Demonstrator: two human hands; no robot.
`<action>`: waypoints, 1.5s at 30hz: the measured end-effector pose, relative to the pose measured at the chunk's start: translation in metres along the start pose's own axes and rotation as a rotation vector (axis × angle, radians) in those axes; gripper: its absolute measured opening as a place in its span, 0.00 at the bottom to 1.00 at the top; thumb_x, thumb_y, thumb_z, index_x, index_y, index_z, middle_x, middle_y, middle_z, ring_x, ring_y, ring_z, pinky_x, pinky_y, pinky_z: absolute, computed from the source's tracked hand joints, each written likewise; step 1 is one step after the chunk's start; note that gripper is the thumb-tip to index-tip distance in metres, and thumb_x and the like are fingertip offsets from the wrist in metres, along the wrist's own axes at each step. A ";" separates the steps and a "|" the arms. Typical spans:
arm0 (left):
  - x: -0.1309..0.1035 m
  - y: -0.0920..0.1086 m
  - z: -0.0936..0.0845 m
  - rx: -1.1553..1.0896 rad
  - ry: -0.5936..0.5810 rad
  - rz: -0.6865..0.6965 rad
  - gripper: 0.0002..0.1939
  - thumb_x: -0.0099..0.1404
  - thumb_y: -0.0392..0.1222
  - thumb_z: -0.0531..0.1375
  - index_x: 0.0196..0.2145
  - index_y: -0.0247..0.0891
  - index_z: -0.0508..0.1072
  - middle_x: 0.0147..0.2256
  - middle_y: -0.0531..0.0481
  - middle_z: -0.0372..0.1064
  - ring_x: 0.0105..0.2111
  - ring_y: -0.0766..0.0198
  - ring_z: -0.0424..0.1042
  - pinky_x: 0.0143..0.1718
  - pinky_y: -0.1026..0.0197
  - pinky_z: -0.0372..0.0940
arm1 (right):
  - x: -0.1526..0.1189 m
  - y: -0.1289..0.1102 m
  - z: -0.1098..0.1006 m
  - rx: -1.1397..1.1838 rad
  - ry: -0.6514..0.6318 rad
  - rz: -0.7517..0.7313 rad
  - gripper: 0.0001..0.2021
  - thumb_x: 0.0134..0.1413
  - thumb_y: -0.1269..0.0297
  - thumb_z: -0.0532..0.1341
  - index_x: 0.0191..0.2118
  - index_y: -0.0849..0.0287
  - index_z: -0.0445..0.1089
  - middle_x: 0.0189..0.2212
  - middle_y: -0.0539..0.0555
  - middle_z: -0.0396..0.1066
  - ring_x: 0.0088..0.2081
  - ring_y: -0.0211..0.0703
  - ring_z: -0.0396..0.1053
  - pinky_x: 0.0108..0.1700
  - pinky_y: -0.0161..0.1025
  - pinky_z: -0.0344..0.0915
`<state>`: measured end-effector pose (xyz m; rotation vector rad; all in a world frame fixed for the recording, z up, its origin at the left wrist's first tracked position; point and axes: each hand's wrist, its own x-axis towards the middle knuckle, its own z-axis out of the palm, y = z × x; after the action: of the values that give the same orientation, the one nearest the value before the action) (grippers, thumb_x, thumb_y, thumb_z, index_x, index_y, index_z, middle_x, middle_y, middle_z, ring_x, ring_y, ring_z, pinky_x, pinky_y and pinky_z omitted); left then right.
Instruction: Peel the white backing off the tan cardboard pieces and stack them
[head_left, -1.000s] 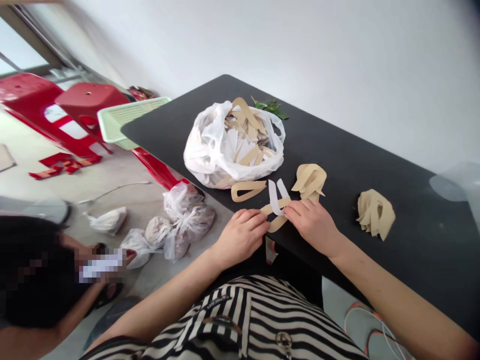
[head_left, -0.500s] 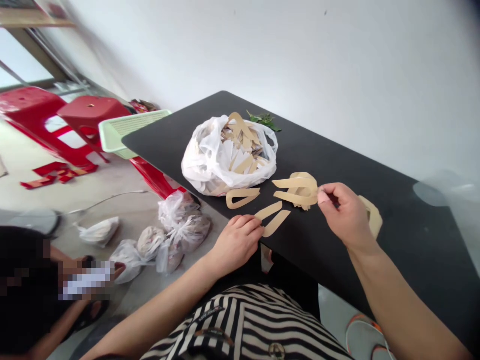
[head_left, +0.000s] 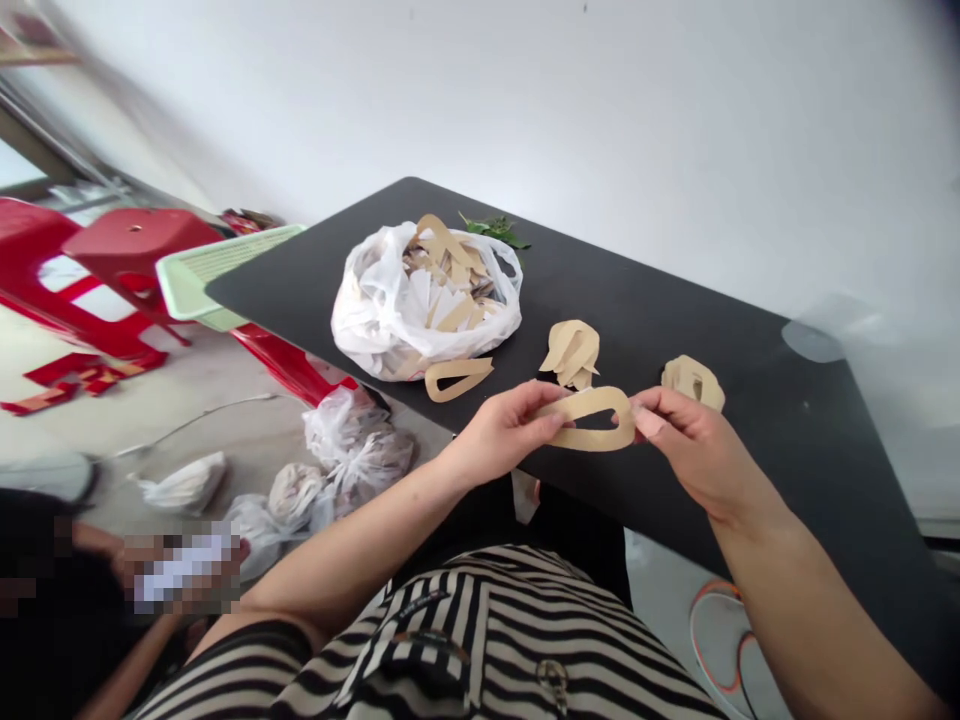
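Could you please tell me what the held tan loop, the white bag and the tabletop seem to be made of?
Tan loop: probably paper or thin card, matte; flat, with clean-cut edges.
White bag: thin plastic, slightly glossy; crumpled and partly see-through.
Tabletop: smooth, dull black, perhaps laminate; the look leaves it open.

A bag (head_left: 375,325) stood on the table (head_left: 637,290), strips (head_left: 446,255) in it, leaves (head_left: 496,231) behind. Right of it lay an inner pile (head_left: 571,348), then an outer pile (head_left: 691,378).
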<state>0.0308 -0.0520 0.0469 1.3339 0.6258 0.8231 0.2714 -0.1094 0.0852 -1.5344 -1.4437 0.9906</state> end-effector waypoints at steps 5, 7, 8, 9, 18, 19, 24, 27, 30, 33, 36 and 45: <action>0.007 -0.012 0.023 -0.283 -0.003 -0.175 0.17 0.64 0.50 0.68 0.44 0.35 0.76 0.35 0.47 0.79 0.34 0.64 0.77 0.41 0.61 0.69 | -0.005 0.013 -0.005 0.146 0.030 0.054 0.15 0.64 0.46 0.61 0.42 0.51 0.76 0.37 0.54 0.76 0.37 0.45 0.71 0.40 0.43 0.69; 0.007 -0.015 0.030 -0.309 -0.022 -0.184 0.18 0.63 0.49 0.69 0.44 0.35 0.76 0.36 0.46 0.79 0.35 0.64 0.77 0.43 0.60 0.69 | -0.008 0.016 -0.006 0.100 0.066 0.058 0.16 0.62 0.45 0.63 0.40 0.52 0.75 0.35 0.54 0.75 0.36 0.45 0.70 0.39 0.42 0.68; 0.008 -0.015 0.032 -0.312 -0.042 -0.183 0.18 0.62 0.49 0.69 0.45 0.35 0.76 0.37 0.45 0.79 0.37 0.63 0.77 0.45 0.59 0.68 | -0.009 0.017 -0.008 0.074 0.073 0.063 0.15 0.60 0.45 0.65 0.39 0.53 0.75 0.33 0.53 0.74 0.35 0.44 0.69 0.37 0.41 0.68; 0.009 -0.014 0.035 -0.310 -0.060 -0.177 0.18 0.62 0.49 0.70 0.45 0.35 0.76 0.38 0.45 0.79 0.39 0.63 0.78 0.47 0.59 0.68 | -0.010 0.018 -0.009 0.058 0.070 0.066 0.15 0.59 0.46 0.65 0.38 0.53 0.75 0.32 0.52 0.73 0.34 0.43 0.68 0.36 0.40 0.66; 0.023 -0.010 0.054 -0.296 -0.050 -0.197 0.16 0.63 0.53 0.68 0.35 0.36 0.74 0.30 0.50 0.77 0.31 0.65 0.75 0.36 0.63 0.66 | -0.022 0.016 -0.019 0.096 -0.016 0.092 0.14 0.60 0.49 0.65 0.34 0.55 0.74 0.26 0.49 0.68 0.29 0.39 0.62 0.32 0.37 0.62; 0.023 -0.011 0.055 -0.300 -0.028 -0.203 0.16 0.63 0.53 0.68 0.34 0.36 0.74 0.29 0.51 0.76 0.30 0.66 0.74 0.34 0.64 0.65 | -0.024 0.017 -0.020 0.107 -0.018 0.099 0.14 0.60 0.49 0.66 0.34 0.55 0.74 0.26 0.49 0.67 0.29 0.38 0.61 0.32 0.37 0.62; 0.021 -0.019 0.055 -0.341 0.058 -0.256 0.18 0.60 0.54 0.69 0.32 0.36 0.73 0.29 0.53 0.74 0.25 0.73 0.69 0.29 0.68 0.62 | -0.030 0.026 -0.027 0.195 -0.013 0.165 0.14 0.59 0.50 0.67 0.34 0.56 0.75 0.27 0.49 0.68 0.28 0.36 0.59 0.30 0.35 0.58; 0.020 -0.020 0.057 -0.347 0.045 -0.284 0.19 0.60 0.55 0.69 0.33 0.36 0.72 0.31 0.52 0.74 0.25 0.73 0.70 0.29 0.68 0.62 | -0.031 0.026 -0.029 0.217 -0.013 0.182 0.14 0.59 0.51 0.67 0.33 0.57 0.75 0.27 0.49 0.68 0.28 0.36 0.59 0.29 0.35 0.58; 0.019 -0.018 0.061 -0.335 -0.019 -0.271 0.20 0.60 0.56 0.69 0.35 0.37 0.71 0.29 0.53 0.73 0.26 0.69 0.74 0.27 0.67 0.62 | -0.032 0.024 -0.029 0.200 -0.020 0.175 0.14 0.58 0.50 0.67 0.32 0.57 0.74 0.27 0.50 0.68 0.27 0.36 0.59 0.29 0.35 0.58; 0.019 -0.016 0.064 -0.318 -0.076 -0.251 0.19 0.60 0.54 0.70 0.35 0.37 0.71 0.26 0.54 0.72 0.26 0.66 0.76 0.27 0.67 0.63 | -0.033 0.022 -0.028 0.180 -0.028 0.175 0.15 0.58 0.49 0.66 0.32 0.57 0.73 0.26 0.49 0.67 0.27 0.36 0.58 0.28 0.35 0.57; 0.018 -0.016 0.067 -0.335 -0.085 -0.263 0.18 0.60 0.53 0.69 0.34 0.37 0.70 0.25 0.55 0.71 0.26 0.65 0.76 0.26 0.67 0.63 | -0.036 0.022 -0.028 0.186 -0.046 0.175 0.15 0.59 0.50 0.66 0.31 0.57 0.72 0.26 0.49 0.65 0.27 0.36 0.57 0.29 0.35 0.57; 0.017 -0.018 0.073 -0.380 0.003 -0.302 0.17 0.60 0.50 0.69 0.33 0.37 0.68 0.29 0.55 0.72 0.24 0.73 0.71 0.27 0.70 0.63 | -0.040 0.028 -0.035 0.230 -0.061 0.209 0.15 0.59 0.51 0.67 0.30 0.57 0.71 0.26 0.48 0.64 0.28 0.36 0.58 0.30 0.35 0.56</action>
<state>0.1017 -0.0819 0.0411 0.8684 0.6195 0.6563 0.3130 -0.1519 0.0736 -1.5158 -1.1800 1.2905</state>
